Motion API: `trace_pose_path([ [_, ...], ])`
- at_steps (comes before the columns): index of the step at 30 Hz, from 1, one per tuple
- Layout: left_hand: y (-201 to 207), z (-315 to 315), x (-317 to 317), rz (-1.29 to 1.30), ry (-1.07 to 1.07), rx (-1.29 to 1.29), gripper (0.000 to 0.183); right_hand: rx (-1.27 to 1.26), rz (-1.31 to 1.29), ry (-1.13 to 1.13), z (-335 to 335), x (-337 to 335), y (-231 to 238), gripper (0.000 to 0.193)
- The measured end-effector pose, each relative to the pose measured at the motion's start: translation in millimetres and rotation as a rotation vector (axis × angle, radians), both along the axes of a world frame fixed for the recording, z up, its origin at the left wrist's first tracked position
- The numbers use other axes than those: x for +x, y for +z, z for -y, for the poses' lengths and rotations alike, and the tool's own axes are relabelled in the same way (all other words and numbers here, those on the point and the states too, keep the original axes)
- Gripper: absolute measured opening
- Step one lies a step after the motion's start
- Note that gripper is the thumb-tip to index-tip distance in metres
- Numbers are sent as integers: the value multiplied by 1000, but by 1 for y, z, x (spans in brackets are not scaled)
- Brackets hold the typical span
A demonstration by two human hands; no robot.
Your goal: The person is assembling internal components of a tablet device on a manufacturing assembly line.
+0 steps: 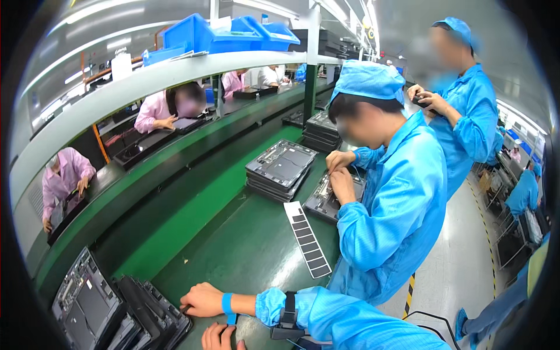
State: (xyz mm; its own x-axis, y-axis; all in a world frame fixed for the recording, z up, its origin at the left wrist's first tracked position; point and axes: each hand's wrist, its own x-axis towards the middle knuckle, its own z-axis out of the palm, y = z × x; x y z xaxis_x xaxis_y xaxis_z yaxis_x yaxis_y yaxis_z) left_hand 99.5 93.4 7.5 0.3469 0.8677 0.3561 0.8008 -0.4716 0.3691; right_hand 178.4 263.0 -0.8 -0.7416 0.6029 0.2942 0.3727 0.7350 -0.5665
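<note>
Since the left hand [220, 338] is partly cut off by the bottom edge, its grip can't really be told, and same goes for the right hand [204, 300], seen with bent fingers at the edge of a leaning stack of dark device housings [146, 309], lower left. Further up the green bench [227, 251], a white strip with black rectangles [308, 240] is laid flat, just beside another housing [322, 201] being handled by a blue-capped co-worker [396, 181].
</note>
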Motion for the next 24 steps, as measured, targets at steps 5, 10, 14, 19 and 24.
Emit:
trace_pose_path([
  [5, 1, -2, 5, 52, 7, -19, 48, -26, -53, -14, 3, 10, 5, 18],
  [10, 3, -4, 6, 72, 18, -26, 54, -18, -35, -20, 4, 7, 8, 16],
  [14, 4, -5, 7, 89, 16, -38, 55, 51, -27, -12, 1, 12, 5, 12],
  [19, 3, -3, 6, 30, -11, 68, 45, 67, -39, 37, 3, 2, -2, 20],
  [24, -2, -8, 5, 33, -71, 146, 40, 180, 57, -54, -31, -1, -83, 17],
])
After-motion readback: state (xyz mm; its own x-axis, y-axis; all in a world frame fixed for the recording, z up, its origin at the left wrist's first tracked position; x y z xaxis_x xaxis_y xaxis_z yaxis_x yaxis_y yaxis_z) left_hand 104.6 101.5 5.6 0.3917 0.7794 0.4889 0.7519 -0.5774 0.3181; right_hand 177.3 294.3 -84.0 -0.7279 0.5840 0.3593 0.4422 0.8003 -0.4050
